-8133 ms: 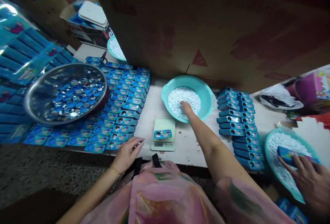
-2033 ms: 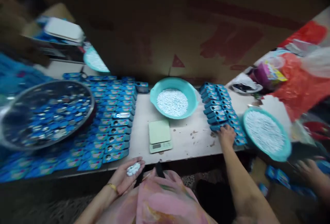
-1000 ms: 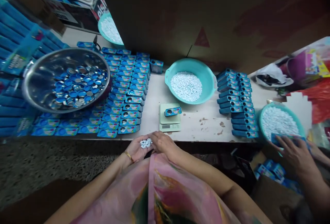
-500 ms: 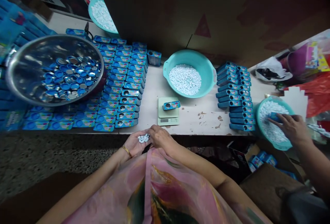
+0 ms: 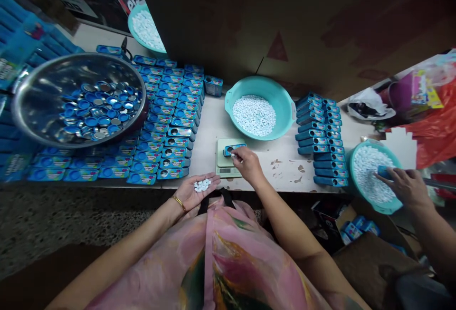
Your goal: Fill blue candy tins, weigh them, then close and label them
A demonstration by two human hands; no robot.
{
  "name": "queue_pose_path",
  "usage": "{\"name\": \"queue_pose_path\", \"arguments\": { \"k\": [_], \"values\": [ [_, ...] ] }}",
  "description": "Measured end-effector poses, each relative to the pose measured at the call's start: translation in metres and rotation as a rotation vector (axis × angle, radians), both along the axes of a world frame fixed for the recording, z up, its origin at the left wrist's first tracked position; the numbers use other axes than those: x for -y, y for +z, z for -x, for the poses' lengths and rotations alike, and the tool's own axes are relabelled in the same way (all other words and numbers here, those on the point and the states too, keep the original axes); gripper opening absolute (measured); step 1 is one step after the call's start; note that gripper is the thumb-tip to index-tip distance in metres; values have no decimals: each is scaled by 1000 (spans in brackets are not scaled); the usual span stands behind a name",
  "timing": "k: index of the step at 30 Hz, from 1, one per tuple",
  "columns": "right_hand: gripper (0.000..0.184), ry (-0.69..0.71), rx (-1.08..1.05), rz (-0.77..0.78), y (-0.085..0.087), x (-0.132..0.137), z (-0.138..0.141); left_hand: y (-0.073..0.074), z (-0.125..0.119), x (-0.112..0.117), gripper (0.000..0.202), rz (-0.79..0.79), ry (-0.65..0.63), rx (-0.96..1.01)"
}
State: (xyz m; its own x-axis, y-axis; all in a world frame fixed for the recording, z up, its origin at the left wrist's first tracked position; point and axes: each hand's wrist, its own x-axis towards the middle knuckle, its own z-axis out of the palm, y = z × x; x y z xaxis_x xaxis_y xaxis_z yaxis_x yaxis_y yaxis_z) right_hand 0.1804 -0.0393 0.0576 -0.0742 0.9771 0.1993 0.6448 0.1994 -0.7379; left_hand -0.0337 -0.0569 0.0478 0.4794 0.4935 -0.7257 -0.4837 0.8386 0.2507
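Palm up at the table's front edge, my left hand (image 5: 190, 192) holds a small heap of white candies (image 5: 202, 185), its fingers stretched out. My right hand (image 5: 249, 167) pinches a white candy (image 5: 233, 155) right by the round opening of a small blue tin (image 5: 231, 149). That tin lies on a pale green kitchen scale (image 5: 223, 161); my right hand covers part of the scale and its display. Behind the scale stands a turquoise basin (image 5: 281, 120) partly filled with the same white candies.
A steel bowl (image 5: 26, 131) of blue and silver lids sits at left, beside rows of blue tins (image 5: 174, 142). More tins (image 5: 329, 172) stand at right. There a co-worker's hand (image 5: 409, 188) holds a blue tin over another candy basin (image 5: 386, 208). A large brown panel (image 5: 231, 20) rises behind.
My right hand has left my left palm and moved forward and right to the tin on the scale. My left hand has opened flatter under its candies. The view has shifted slightly.
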Motion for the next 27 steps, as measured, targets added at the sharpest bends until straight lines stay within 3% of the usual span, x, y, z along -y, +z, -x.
{"name": "queue_pose_path", "arguments": {
  "k": [6, 14, 19, 21, 23, 27],
  "values": [
    [23, 0, 299, 24, -4, -20, -1, -1, 6, 5, 38, -3, 31, 2],
    [23, -67, 56, -89, -2, -13, -8, -3, 10, 8, 34, 3, 51, 10],
    [24, -267, -30, -173, 5, 8, -34, -1, 12, 8, 38, -12, 51, 13],
    [24, -304, -36, -175, 8, 22, -32, -1, 12, 10, 39, -20, 30, 13],
    [24, -180, -14, -140, 8, 37, -16, -2, 11, 12, 38, -23, -11, 14],
    [25, 310, 190, -7, 0, 57, 42, -5, 6, 18, 28, -59, -76, -8]
  ]
}}
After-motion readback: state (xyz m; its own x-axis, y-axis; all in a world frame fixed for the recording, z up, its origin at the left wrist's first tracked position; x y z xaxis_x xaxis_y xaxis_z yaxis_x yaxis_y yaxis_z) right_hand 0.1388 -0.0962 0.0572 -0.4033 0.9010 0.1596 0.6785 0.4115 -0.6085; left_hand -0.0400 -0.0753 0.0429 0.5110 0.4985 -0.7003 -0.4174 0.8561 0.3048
